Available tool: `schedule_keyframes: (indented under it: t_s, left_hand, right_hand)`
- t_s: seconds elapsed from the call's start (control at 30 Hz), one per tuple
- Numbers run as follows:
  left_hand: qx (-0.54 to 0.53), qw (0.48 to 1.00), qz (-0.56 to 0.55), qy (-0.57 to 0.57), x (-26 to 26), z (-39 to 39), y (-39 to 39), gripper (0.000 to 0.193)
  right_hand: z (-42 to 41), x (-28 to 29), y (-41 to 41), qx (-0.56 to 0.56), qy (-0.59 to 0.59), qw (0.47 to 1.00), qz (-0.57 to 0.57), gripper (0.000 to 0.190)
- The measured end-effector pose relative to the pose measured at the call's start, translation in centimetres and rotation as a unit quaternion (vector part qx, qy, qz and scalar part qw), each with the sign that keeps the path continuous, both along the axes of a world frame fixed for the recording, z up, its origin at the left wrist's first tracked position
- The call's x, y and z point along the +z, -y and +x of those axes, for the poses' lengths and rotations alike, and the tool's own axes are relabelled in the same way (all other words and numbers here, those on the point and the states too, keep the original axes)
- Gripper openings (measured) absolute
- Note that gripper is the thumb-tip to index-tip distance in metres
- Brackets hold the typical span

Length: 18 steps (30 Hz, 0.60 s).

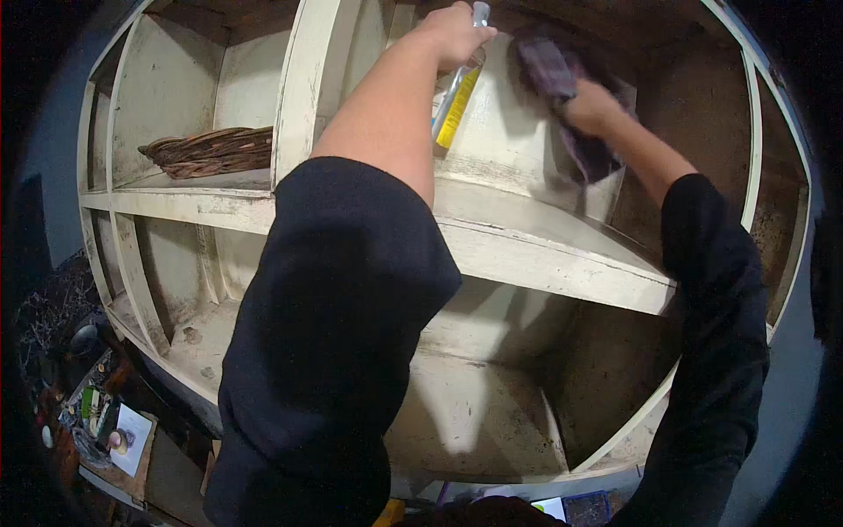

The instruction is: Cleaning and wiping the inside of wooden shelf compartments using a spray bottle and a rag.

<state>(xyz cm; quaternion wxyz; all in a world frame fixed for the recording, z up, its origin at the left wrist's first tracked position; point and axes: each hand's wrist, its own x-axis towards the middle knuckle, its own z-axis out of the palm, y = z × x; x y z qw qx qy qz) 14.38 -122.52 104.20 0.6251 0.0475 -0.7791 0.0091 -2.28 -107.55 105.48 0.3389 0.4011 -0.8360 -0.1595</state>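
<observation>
My left hand grips a clear bottle with a yellow label, which hangs tilted inside an upper compartment of the white-painted wooden shelf unit. In my right hand is a dark purplish cloth, bunched at the top and hanging down below the fingers. Both hand and cloth are motion-blurred, close to the compartment's back panel. Whether the cloth touches that panel I cannot tell. Dark smudges and worn paint mark the boards.
A woven wicker item lies in the upper left compartment. Upright dividers and the shelf's front edges stand between the compartments. At the lower left, a cluttered surface holds a white sheet of paper and small items.
</observation>
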Motion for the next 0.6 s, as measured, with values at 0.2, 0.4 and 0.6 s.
schedule_keyframes:
  t_s: [0.2, 0.4, 0.6]
  left_hand:
    - [-0.014, 0.998, 0.048, 0.042, 0.7, -1.6, -1.6, 0.051]
    - [-0.01, 0.975, 0.074, 0.209, -1.0, 0.8, -2.0, 0.05]
    - [-0.034, 0.977, 0.068, 0.201, -1.2, -0.3, -3.8, 0.05]
  right_hand:
    - [2.0, -7.4, 5.4, 0.4, -0.154, 0.885, 0.184, 0.058]
    - [-2.6, 5.3, -0.2, 0.224, -0.151, 0.953, -0.135, 0.055]
    - [-8.5, 11.2, -2.9, 0.206, -0.073, 0.967, -0.132, 0.043]
